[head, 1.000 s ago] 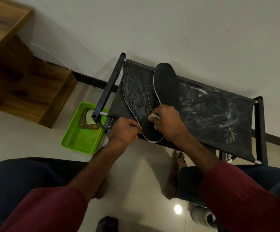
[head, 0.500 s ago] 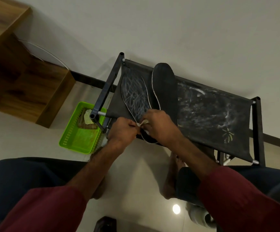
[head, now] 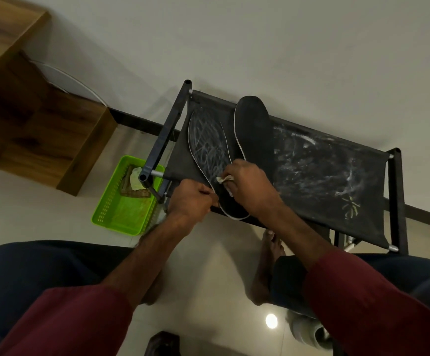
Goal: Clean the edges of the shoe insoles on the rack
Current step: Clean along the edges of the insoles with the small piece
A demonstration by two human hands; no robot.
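A black rack [head: 397, 201] with a dark fabric shelf stands against a pale wall, and both insoles lie on the shelf's left part, side by side. The left insole [head: 208, 142] is covered in whitish scribbled marks and has a pale rim; its near end reaches the shelf's near edge. The right insole [head: 255, 129] is plain black, just beside the first, its far tip reaching past the far rail and its near end hidden under the person's hand.

The left grip [head: 190, 201] — the person's left hand — is closed on the left insole, fingers and thumb pinching its near left edge. The right grip [head: 252, 188] is curled round a small whitish cloth [head: 223, 179] and presses it onto the near part of the same insole, close to the left grip.

The right part of the shelf is smeared with white streaks. On the floor to the left of the rack sits a green basket [head: 111, 214] holding a brown and pale bundle — what it is cannot be told. A wooden cabinet [head: 42, 129] stands far left. Both forearms come out of maroon sleeves [head: 67, 322], and bare feet [head: 265, 273] rest on the glossy floor below the rack.
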